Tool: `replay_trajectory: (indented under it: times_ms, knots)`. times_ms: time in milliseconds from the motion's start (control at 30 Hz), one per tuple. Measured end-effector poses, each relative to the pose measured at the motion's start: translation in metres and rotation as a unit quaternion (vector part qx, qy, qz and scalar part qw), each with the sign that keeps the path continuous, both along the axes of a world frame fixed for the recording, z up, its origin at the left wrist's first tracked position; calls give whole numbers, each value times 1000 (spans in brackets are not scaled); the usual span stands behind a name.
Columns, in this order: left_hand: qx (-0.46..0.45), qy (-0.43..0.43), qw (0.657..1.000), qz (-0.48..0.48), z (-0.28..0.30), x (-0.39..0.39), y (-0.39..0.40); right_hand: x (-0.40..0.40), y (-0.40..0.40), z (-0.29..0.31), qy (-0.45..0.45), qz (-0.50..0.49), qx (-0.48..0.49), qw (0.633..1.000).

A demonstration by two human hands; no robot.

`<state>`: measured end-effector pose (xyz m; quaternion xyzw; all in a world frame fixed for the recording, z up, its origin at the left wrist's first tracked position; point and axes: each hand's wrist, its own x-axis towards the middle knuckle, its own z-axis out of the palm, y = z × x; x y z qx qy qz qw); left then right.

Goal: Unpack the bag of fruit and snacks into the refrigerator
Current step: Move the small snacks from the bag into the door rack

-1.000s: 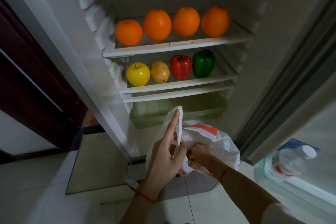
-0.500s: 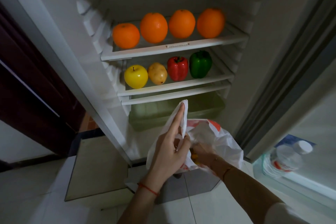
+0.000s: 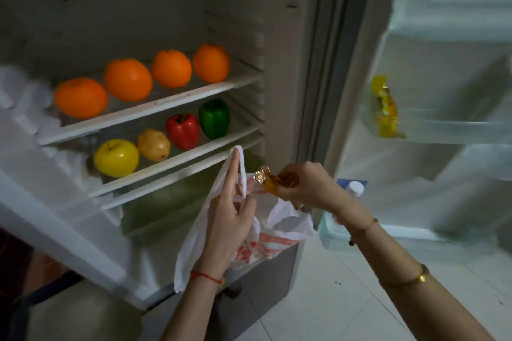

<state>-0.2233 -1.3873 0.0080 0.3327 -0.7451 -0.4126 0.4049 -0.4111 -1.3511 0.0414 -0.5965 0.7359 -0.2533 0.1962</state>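
My left hand (image 3: 231, 210) holds up the white plastic bag (image 3: 277, 241) by its handle in front of the open refrigerator. My right hand (image 3: 307, 185) is above the bag's mouth, closed on a small orange-gold snack packet (image 3: 270, 181). Several oranges (image 3: 127, 79) line the upper shelf (image 3: 155, 105). On the shelf below sit a yellow apple (image 3: 116, 157), a pear (image 3: 153, 144), a red pepper (image 3: 182, 130) and a green pepper (image 3: 214, 118). A yellow snack pack (image 3: 386, 108) stands in the door shelf (image 3: 448, 130) at the right.
The refrigerator door stands open at the right, with a capped water bottle (image 3: 354, 189) in its bottom rack behind my right wrist. A greenish crisper drawer (image 3: 166, 202) lies under the shelves. White tiled floor (image 3: 332, 299) spreads below.
My right hand has come up out of the bag with the snack packet and moved right. The view has swung right, bringing the door shelves into sight.
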Motion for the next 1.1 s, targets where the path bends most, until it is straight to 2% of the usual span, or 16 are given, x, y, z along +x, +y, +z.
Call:
replay_trajectory:
  times_ms: [100,233,333,467,633,867,1100]
  knots:
    - [-11,-5,1000,-12,3,-12,0,-13,31,39,-38,-60,-84,994]
    - [-28,-34,999,-11,6,-33,1,-28,75,88,-97,-141,-184,968]
    - [-38,-54,998,-16,7,-47,1,-44,99,116,-56,-212,-246,944]
    - [-36,-62,997,-22,6,-58,1,-64,110,136,14,-282,-280,918]
    - [-21,-55,998,-19,4,-61,-1,-93,103,149,44,-324,-233,916]
    - [-10,-48,999,-16,5,-62,-3,-120,74,149,0,-332,-117,936]
    - [-11,-40,999,-15,-1,-61,-10,-113,71,153,96,-294,-41,950]
